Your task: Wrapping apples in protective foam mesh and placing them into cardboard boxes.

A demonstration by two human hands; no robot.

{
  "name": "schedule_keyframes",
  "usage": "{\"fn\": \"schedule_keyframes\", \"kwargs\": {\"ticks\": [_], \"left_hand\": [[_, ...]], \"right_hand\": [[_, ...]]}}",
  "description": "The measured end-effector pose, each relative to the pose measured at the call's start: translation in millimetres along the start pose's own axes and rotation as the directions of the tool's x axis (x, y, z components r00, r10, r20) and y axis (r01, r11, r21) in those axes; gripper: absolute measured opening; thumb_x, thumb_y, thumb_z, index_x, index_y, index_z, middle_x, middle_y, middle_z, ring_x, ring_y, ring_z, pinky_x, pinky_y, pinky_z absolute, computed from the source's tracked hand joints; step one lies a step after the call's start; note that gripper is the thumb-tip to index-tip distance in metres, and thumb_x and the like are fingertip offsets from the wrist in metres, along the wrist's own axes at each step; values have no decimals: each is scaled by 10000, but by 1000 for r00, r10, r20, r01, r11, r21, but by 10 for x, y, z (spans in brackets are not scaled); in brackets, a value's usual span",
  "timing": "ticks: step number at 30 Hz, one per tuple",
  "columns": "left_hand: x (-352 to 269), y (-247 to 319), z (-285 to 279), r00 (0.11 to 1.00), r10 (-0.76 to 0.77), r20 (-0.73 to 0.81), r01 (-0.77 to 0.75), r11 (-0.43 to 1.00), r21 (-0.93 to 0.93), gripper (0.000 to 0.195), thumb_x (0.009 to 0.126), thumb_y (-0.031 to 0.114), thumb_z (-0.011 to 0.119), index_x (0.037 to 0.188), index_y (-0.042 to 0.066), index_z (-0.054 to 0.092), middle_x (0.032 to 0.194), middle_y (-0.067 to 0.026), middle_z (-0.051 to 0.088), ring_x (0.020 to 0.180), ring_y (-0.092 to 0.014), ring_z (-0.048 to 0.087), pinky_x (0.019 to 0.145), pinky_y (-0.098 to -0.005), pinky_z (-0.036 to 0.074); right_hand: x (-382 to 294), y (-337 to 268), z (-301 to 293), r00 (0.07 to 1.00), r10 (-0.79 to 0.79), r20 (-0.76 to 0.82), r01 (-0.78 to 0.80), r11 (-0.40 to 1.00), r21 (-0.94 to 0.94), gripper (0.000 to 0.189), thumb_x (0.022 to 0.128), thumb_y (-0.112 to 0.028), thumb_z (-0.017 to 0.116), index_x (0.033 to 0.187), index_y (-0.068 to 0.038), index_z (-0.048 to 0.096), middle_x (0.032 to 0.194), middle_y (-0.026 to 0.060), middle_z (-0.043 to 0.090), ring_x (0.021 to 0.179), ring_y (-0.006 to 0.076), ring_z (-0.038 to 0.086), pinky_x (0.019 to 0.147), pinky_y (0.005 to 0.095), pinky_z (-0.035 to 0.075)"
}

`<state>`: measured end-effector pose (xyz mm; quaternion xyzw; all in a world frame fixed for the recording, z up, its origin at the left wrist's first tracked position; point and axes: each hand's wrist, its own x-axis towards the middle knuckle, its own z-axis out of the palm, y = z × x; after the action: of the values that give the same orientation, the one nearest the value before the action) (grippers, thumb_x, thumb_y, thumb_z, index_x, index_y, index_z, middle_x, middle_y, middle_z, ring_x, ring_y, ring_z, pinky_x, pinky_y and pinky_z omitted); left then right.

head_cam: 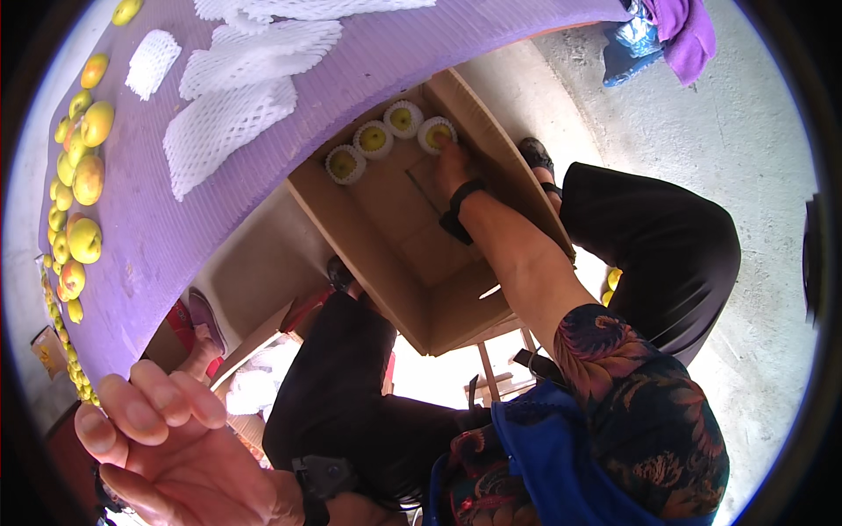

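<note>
An open cardboard box [401, 197] stands between my knees, below the table edge. At its far end sit several yellow-green fruits in white foam net sleeves [373, 139]. My right hand [452, 164] reaches into the box, its fingers on the sleeved fruit [436, 135] nearest the right wall; whether they still grip it cannot be told. My left hand [177, 440] is raised palm up at the lower left, fingers apart and slightly curled, holding nothing. White foam net sleeves [230, 118] lie flat on the purple ribbed tabletop [263, 158].
Loose yellow-green and reddish fruits [85, 240] line the table's left side. Blue and purple cloths [684, 39] hang at its upper right edge. Another person's foot [205, 329] is at the left, under the table. Another open box [263, 368] with white contents stands beside my left leg.
</note>
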<state>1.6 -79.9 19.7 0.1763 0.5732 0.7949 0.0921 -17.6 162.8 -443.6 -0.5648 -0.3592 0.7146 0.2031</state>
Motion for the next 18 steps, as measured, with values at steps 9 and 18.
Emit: {"fn": "schedule_keyframes", "kwargs": {"ticks": [9, 18], "left_hand": [[-16, -21, 57, 1000, -2, 3, 2, 994, 105, 219, 941, 216, 537, 1033, 37, 450, 891, -60, 373, 853, -179, 397, 736, -296, 386], [-6, -45, 32, 1000, 6, -8, -4, 980, 200, 252, 962, 260, 493, 1020, 17, 457, 870, -69, 397, 796, -182, 407, 653, -292, 362]], "right_hand": [[52, 86, 4, 969, -240, -62, 227, 958, -176, 560, 795, -258, 659, 1229, 54, 489, 1218, 168, 542, 1078, 236, 512, 951, 329, 368], [-248, -152, 26, 995, -101, 2, 100, 983, -152, 602, 797, -310, 674, 1227, 72, 495, 1227, 181, 541, 1094, 232, 511, 968, 331, 366]]}}
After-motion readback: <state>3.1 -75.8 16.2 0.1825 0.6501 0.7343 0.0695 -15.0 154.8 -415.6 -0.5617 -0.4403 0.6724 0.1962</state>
